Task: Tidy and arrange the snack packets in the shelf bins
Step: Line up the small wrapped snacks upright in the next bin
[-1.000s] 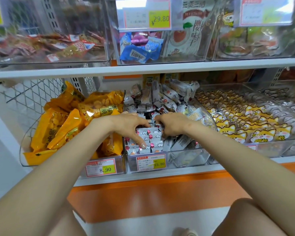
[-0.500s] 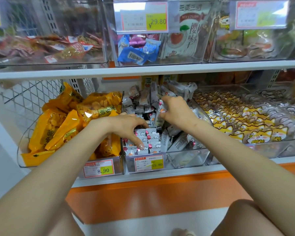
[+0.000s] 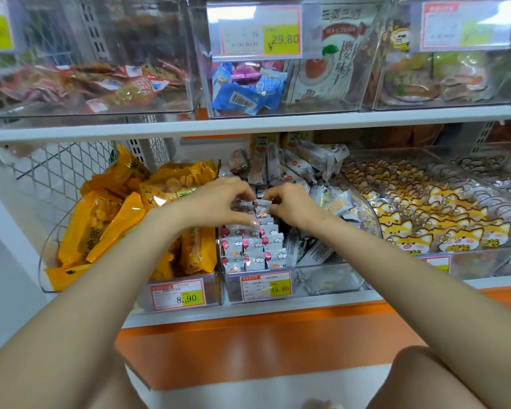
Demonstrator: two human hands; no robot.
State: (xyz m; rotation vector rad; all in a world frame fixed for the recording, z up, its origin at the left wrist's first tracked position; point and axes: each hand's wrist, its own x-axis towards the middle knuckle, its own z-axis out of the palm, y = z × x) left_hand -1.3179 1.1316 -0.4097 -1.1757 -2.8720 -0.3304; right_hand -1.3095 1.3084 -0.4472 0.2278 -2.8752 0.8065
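- packet point(image 3: 255, 203), small and white with a red mark, is held above the middle bin point(image 3: 331, 280), between the two hands; its long axis runs left to right, close to level, with one short end toward each hand
- left hand point(image 3: 219, 203) has its fingers curled and pinches the packet's left end; its thumb stretches out below, the tip just over the standing rows
- right hand point(image 3: 292, 206) has its fingers curled too and pinches the packet's right end; both forearms reach in from the bottom corners
- middle bin is clear plastic with a price tag point(image 3: 266, 287) reading 15.80 on its front; at its front left, standing rows point(image 3: 252, 249) of matching white packets sit upright and close-packed, faces toward the camera
- behind and to the right of those rows, loose packets point(image 3: 301, 166) lie jumbled, pointing all ways, some leaning on the bin's curved right wall
- left bin point(image 3: 46, 261) holds yellow packets point(image 3: 101, 231), long and tilted at mixed angles, a few poking above the rim; its tag point(image 3: 177, 294) reads 8.90
- right bin point(image 3: 484, 261) holds fox-face packets point(image 3: 410, 214) laid in overlapping rows running front to back
- upper shelf point(image 3: 278, 121) carries more clear bins: red packets point(image 3: 101, 84) lying flat on the left, blue packets point(image 3: 242, 93) heaped in the centre beside a tall white bag point(image 3: 331, 60) standing upright; contents of the bin to the right are too blurred to tell
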